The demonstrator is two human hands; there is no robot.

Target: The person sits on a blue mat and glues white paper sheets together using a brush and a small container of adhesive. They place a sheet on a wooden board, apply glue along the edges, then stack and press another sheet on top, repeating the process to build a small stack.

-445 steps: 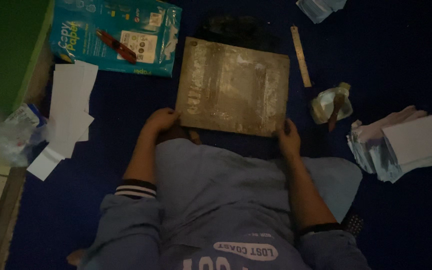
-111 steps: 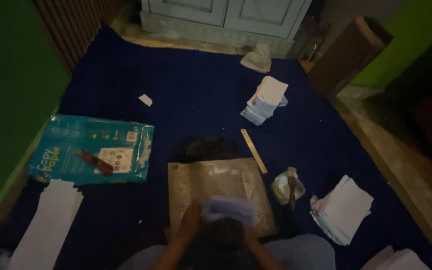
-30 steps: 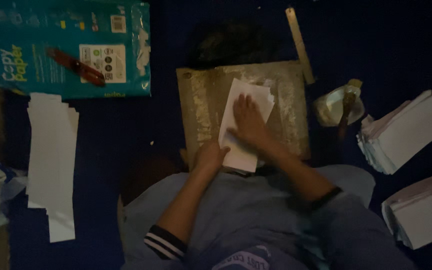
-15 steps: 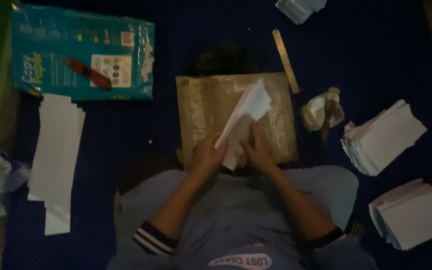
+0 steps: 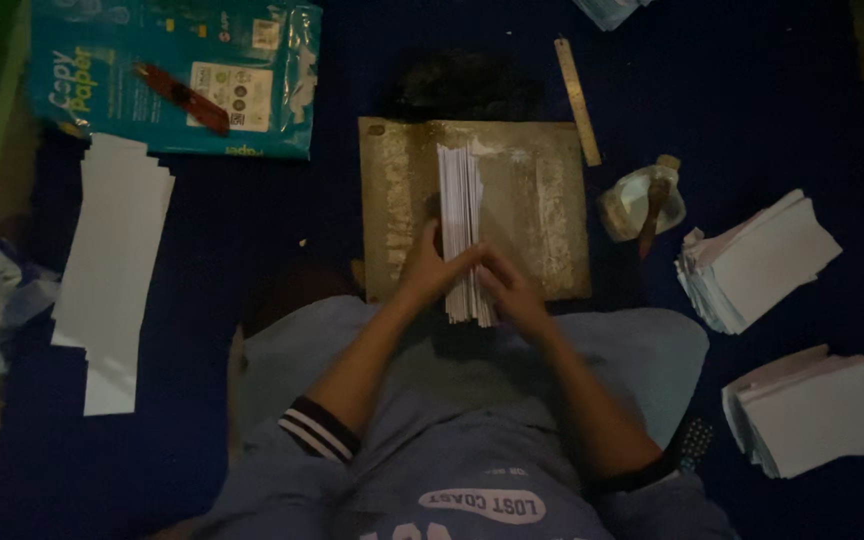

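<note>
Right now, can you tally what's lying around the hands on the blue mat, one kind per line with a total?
Paper stacks: 4, one on edge between the left hand and right hand at, two at right, one at the top edge
Cut paper strips, pile: 1
Teal copy-paper pack: 1
Red cutter knife: 1
Ruler: 1
Worn board: 1
Glue pot with stick: 1
Total: 10

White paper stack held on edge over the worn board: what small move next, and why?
Probably tap the white paper stack down on the worn wooden board to square it: left hand and right hand clamp its near end, and sheet edges look uneven.
</note>
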